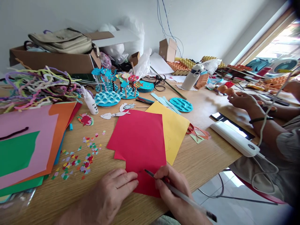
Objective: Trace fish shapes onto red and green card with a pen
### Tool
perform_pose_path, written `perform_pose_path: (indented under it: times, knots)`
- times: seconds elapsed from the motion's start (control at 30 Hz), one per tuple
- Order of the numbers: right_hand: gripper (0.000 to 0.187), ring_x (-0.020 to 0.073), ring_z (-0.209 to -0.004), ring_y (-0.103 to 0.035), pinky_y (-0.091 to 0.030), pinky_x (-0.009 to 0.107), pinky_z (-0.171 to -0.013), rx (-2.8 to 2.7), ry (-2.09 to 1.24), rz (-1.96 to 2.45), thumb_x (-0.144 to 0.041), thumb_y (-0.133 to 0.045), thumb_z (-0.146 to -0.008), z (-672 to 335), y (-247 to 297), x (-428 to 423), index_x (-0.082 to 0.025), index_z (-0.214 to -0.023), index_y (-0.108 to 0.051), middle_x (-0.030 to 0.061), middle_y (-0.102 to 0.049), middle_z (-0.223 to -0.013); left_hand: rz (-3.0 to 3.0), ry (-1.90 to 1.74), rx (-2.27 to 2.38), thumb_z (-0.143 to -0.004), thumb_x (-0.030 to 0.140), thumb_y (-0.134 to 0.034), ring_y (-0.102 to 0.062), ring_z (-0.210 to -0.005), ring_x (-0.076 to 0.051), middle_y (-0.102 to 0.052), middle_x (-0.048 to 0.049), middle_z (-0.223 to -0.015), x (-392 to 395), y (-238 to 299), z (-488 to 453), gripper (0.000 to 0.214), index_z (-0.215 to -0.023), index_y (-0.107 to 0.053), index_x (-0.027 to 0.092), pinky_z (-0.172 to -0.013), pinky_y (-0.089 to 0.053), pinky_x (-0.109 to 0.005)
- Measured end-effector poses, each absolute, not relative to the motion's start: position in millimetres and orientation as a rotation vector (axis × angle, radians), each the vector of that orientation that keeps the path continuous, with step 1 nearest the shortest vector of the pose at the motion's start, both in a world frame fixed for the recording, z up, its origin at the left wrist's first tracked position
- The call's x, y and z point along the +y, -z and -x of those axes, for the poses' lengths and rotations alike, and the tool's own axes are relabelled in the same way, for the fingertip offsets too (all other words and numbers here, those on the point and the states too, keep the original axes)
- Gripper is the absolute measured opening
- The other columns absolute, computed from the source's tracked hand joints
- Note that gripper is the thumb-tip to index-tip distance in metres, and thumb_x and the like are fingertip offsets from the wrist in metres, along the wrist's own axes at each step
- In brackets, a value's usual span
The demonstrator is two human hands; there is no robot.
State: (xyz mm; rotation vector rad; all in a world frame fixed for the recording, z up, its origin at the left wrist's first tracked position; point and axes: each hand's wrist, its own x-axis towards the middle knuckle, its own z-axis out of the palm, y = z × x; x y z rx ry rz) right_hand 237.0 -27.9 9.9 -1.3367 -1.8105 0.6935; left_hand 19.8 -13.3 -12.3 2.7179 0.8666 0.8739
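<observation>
A sheet of red paper with a notched left edge lies in front of me on the wooden table. My left hand rests on its lower left edge with the fingers stretched out flat. In my right hand is a pen, its dark tip close to the red surface. Whether the tip touches cannot be made out. Partly under the red sheet lies yellow paper bearing a faint pencil outline. White fish cutouts lie at the red sheet's top edge.
Paper scraps, a glue bottle and stacked coloured paper are on the left. Red-handled scissors lie right of the yellow sheet. Blue fish decorations stand behind. Another person's hands work at right, by a white device.
</observation>
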Motion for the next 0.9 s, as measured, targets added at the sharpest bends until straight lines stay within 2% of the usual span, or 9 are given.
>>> perform_pose_path:
  times: [0.07, 0.13, 0.27, 0.47, 0.63, 0.9]
  knots:
    - [0.012, 0.0096, -0.045, -0.046, -0.034, 0.019, -0.044, -1.805, -0.706, 1.326, -0.014, -0.043, -0.076, -238.2, -13.7, -30.9, -0.022, -0.069, -0.05, -0.0053, -0.05, -0.053, -2.58, -0.888, 0.862, -0.083, -0.003, -0.029, -0.058, -0.097, -0.013, -0.064, -0.0033, -0.11, -10.6, 2.5, -14.3, 0.045, -0.109, -0.058, 0.021, -0.085, -0.047, -0.022]
    - [0.012, 0.0099, -0.047, -0.047, -0.035, 0.019, -0.046, -1.847, -0.751, 1.303, -0.014, -0.043, -0.076, -238.0, -18.6, -33.3, -0.022, -0.07, -0.05, -0.0049, -0.051, -0.055, -2.462, -0.91, 0.858, -0.082, -0.004, -0.03, -0.06, -0.091, -0.012, -0.064, -0.003, -0.101, -7.8, -7.4, -8.9, 0.043, -0.1, -0.059, 0.021, -0.08, -0.048, -0.02]
    - [0.011, 0.0104, -0.053, -0.049, -0.036, 0.019, -0.049, -1.935, -0.89, 1.254, -0.014, -0.046, -0.076, -234.8, -25.4, -35.2, -0.021, -0.071, -0.052, -0.0038, -0.054, -0.059, -2.416, -0.743, 0.813, -0.084, -0.002, -0.032, -0.056, -0.08, -0.014, -0.061, -0.0018, -0.084, -7.6, -20.6, -3.6, 0.037, -0.087, -0.061, 0.02, -0.071, -0.046, -0.022]
    - [0.012, 0.0093, -0.053, -0.048, -0.036, 0.018, -0.05, -1.982, -0.973, 1.172, -0.01, -0.047, -0.074, -230.7, -19.5, -36.5, -0.02, -0.072, -0.053, -0.0042, -0.053, -0.06, -2.479, -0.531, 0.782, -0.083, 0.001, -0.037, -0.054, -0.082, -0.017, -0.061, -0.0018, -0.086, -16.9, -15.8, -8.2, 0.035, -0.099, -0.062, 0.021, -0.076, -0.046, -0.024]
    - [0.016, 0.0093, -0.053, -0.049, -0.036, 0.018, -0.051, -2.012, -0.894, 1.162, -0.007, -0.045, -0.07, -228.9, -14.6, -37.9, -0.02, -0.072, -0.053, -0.0039, -0.054, -0.061, -2.49, -0.575, 0.822, -0.085, 0.003, -0.038, -0.052, -0.086, -0.018, -0.06, -0.0022, -0.09, -21.0, -1.6, -7.8, 0.034, -0.101, -0.062, 0.02, -0.079, -0.044, -0.027]
    - [0.014, 0.0106, -0.056, -0.052, -0.04, 0.019, -0.055, -2.034, -0.877, 1.172, -0.008, -0.046, -0.072, -229.1, -11.7, -37.8, -0.021, -0.073, -0.053, -0.0036, -0.055, -0.062, -2.578, -0.653, 0.849, -0.089, 0.005, -0.039, -0.052, -0.083, -0.018, -0.06, -0.0025, -0.087, -22.2, 2.3, -10.1, 0.029, -0.098, -0.063, 0.018, -0.076, -0.044, -0.028]
